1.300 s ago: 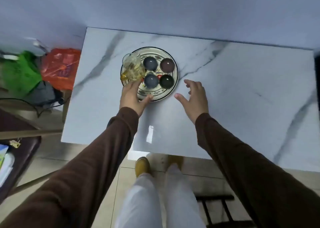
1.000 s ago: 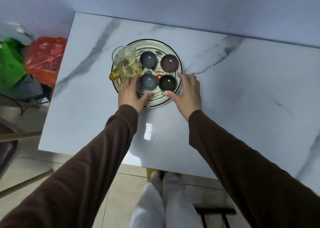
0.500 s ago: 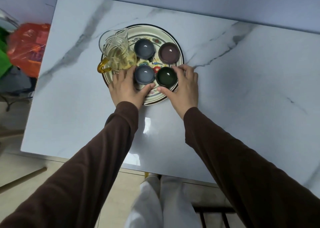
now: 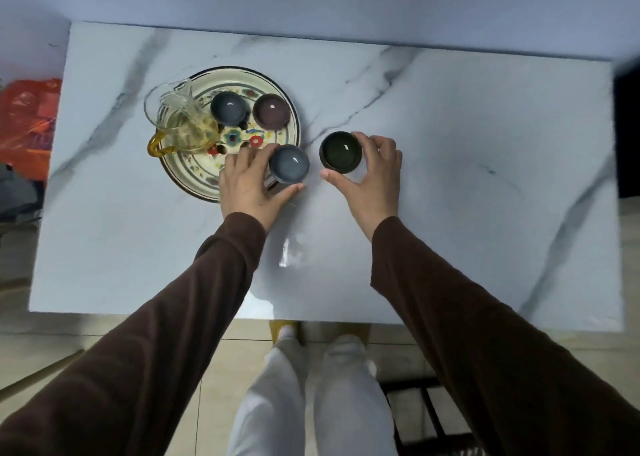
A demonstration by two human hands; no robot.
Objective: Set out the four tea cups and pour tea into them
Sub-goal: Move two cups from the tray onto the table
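Note:
A round painted plate [image 4: 207, 185] lies on the marble table [image 4: 450, 178] at the back left. On it stand a glass pitcher [image 4: 180, 123] of yellow tea with an amber handle, a blue-grey cup [image 4: 228, 108] and a brown cup [image 4: 271, 110]. My left hand [image 4: 249, 181] grips a second blue-grey cup [image 4: 289, 163] over the plate's right rim. My right hand [image 4: 370, 175] holds a dark green cup [image 4: 341, 152] just right of the plate, above or on the table. All the cups look empty.
An orange plastic bag [image 4: 29, 119] lies on the floor left of the table. A dark stool frame [image 4: 429, 410] stands by my legs below the table's near edge. Bare marble stretches to the right of my hands.
Both hands closed on the two near cups and drew them rightward off the plate's middle; the green cup now sits clear of the plate, the blue-grey one at its rim.

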